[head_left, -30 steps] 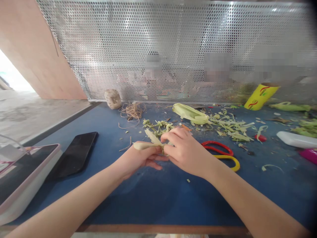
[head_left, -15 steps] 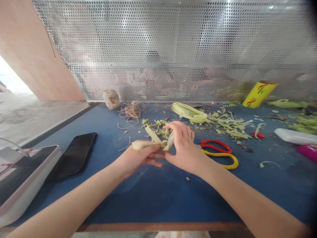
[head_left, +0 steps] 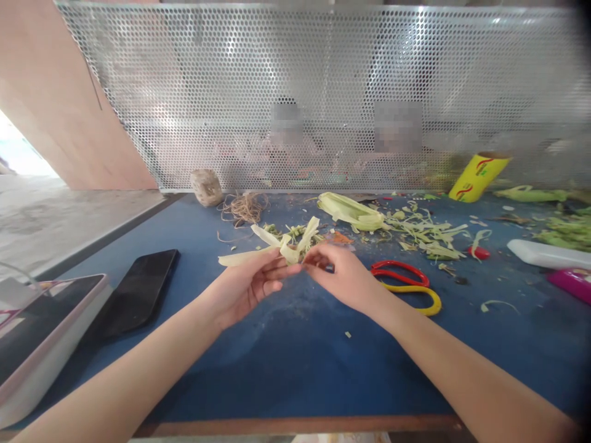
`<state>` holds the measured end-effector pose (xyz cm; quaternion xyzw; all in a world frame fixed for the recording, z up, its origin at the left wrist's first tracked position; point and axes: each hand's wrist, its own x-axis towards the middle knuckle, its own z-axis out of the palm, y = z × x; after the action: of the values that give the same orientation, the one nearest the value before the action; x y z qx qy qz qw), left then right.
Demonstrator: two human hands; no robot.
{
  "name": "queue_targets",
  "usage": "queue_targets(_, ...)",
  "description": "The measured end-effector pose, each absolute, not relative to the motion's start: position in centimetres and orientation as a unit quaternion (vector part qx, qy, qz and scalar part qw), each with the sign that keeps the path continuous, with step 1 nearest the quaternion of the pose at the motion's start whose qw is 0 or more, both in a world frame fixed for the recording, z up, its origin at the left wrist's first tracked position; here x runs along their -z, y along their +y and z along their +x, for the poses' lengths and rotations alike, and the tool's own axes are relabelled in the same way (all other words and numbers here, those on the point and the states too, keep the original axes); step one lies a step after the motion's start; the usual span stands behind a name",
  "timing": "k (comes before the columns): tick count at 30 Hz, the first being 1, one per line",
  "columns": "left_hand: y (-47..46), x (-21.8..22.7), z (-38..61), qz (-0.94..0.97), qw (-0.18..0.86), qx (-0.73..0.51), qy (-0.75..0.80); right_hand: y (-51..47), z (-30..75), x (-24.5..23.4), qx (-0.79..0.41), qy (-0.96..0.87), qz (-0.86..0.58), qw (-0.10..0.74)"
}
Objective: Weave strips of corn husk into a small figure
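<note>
Pale corn husk strips [head_left: 290, 252] spread out in several directions from the fingers of my left hand [head_left: 247, 283], which is closed on them by thumb and fingertips, palm partly turned up. My right hand [head_left: 339, 274] is close beside it, thumb and fingers pinched together at the left fingertips. What the right hand pinches, if anything, is too small to make out. To the right of that hand lie scissors with red and yellow handles [head_left: 422, 280], their blades hidden behind it. Green trimmings [head_left: 300, 234] lie just beyond the husks.
A corn husk bundle [head_left: 351, 212], shredded husk [head_left: 429, 231], brown twine [head_left: 244, 208] and a yellow tube [head_left: 480, 177] lie toward a perforated metal screen [head_left: 323, 74]. A black phone [head_left: 143, 289] and a pink-edged tray [head_left: 87, 320] are at left. Two people sit beyond the screen.
My right hand has come off the upper husk strip and lowered into a pinch by the left fingertips. The husk strips now spread wider, and my left palm has turned up more.
</note>
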<state>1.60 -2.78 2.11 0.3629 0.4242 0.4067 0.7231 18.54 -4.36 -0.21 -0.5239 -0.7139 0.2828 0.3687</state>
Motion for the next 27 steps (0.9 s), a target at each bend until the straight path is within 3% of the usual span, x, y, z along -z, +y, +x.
queue_targets(3, -2.9, -1.9, 1.7, 0.367, 0.721, -0.405, 0.426, -4.5, 18.3, 0.1, -0.339, -0.728, -0.475, 0.361)
queue_targets(15, -3.4, -2.2, 1.6, 0.401, 0.715, -0.398, 0.413, -5.2, 17.4, 0.1, -0.461, -0.584, -0.469, 0.476)
queue_targets(27, -3.1, -2.4, 1.4, 0.388, 0.674, -0.487, 0.399, -4.6, 17.7, 0.8, -0.407, -0.6, -0.505, 0.469)
